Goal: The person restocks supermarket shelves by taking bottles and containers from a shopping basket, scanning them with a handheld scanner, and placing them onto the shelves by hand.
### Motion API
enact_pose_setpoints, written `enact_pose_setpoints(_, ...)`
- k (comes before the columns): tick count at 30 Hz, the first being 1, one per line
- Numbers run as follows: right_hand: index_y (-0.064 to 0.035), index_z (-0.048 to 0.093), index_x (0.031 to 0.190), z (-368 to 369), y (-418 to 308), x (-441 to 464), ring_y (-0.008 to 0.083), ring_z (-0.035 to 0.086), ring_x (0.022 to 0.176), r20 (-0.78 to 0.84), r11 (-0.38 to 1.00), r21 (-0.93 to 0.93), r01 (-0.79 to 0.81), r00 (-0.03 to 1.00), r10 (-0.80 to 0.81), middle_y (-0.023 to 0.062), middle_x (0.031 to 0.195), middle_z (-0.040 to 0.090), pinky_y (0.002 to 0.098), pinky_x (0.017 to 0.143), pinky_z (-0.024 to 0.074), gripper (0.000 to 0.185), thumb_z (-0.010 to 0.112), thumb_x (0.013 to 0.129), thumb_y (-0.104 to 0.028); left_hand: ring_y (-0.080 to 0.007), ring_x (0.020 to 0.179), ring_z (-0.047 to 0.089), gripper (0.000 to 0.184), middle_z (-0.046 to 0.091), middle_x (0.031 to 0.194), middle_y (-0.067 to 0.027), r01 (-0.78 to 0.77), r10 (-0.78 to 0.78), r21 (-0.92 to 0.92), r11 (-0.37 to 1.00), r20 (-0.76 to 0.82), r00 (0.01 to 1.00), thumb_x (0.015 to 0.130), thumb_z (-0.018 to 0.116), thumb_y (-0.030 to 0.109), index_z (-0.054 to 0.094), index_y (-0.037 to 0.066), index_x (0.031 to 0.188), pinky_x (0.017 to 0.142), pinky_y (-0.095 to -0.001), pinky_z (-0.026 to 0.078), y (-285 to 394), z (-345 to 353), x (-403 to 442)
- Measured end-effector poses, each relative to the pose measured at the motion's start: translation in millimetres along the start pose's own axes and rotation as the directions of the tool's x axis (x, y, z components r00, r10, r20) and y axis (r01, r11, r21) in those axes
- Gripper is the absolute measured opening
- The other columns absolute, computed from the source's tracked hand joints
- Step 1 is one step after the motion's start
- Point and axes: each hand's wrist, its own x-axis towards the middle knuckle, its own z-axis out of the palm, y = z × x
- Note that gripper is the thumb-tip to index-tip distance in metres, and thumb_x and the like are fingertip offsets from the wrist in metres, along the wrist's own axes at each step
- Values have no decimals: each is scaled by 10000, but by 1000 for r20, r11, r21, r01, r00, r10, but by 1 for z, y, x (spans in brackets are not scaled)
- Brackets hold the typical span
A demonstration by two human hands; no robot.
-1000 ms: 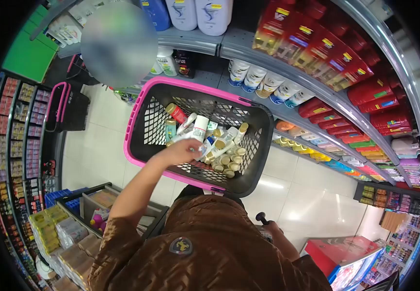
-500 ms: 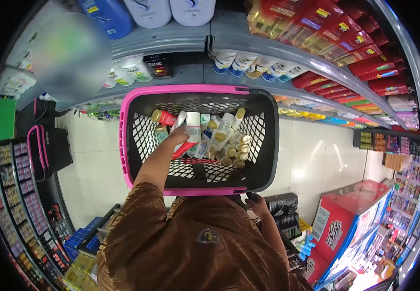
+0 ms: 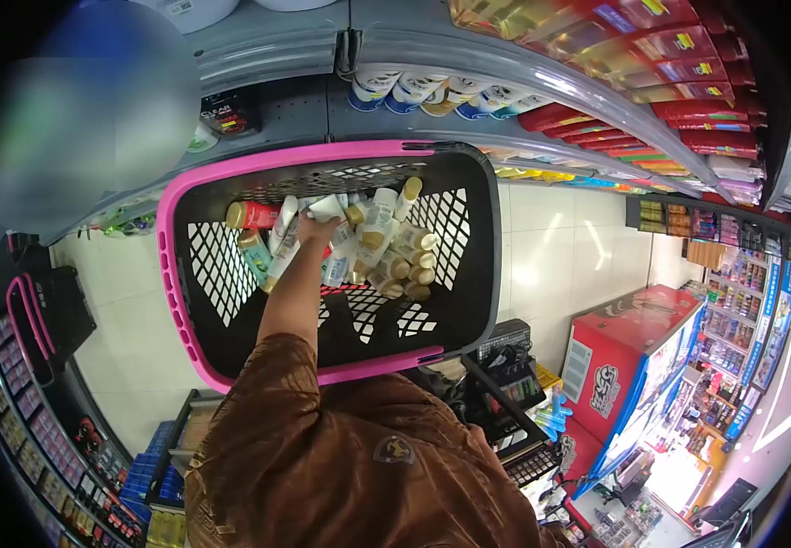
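Note:
A dark shopping basket [image 3: 496, 265] with a pink rim holds several bottles and tubes. My left hand [image 3: 317, 228] reaches in over the near side, its fingers closed on a white container [image 3: 326, 208] among the bottles. To its left lie a red bottle with a gold cap [image 3: 254, 216] and a teal bottle [image 3: 254, 256]. On its right are white bottles [image 3: 377, 221] and several gold-capped ones [image 3: 413, 239]. Only a little skin of my right hand or wrist [image 3: 476, 437] shows beside the brown jacket; its fingers are hidden.
Shelves [image 3: 505, 55] with cups and red and gold packs run across the top. A second dark basket [image 3: 67, 310] stands at the left. Black crates [image 3: 505, 393] and a red freezer [image 3: 623, 347] are at the lower right. Blurred discs cover the upper left.
The basket has shifted left in view. My left hand has moved up and left among the bottles and now grips a white container. My right hand has slipped mostly out of sight.

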Motion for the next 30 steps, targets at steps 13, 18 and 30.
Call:
enact_pose_setpoints(13,-32,633,979,-40,-91,47,137,581,561,-55,912,371,174,985,-166,22,708,572,301,508,501,236,711,886,-234,-239,957,711,478,698,1141,-125,400,-335,70,914,688,644,853,724,281,589,73,1262,734,-410,595,2,-33,-51)
enact_pose_setpoints(18,-19,628,940,-27,-119,80,178,599,538,42,966,237,106,992,-119,51,680,575,342,476,513,313,760,852,-289,-214,980,708,436,702,1135,-94,479,26,-274,834,887,462,888,660,199,565,79,1297,807,-371,587,87,-111,-107)
enact_pose_setpoints(30,-31,621,928,-61,-181,92,183,599,555,-53,909,237,343,939,-340,59,692,576,332,503,534,332,755,865,-328,-356,1001,659,521,611,1167,-107,-922,701,67,380,630,335,779,712,158,606,176,1289,854,-469,533,212,-245,-293)
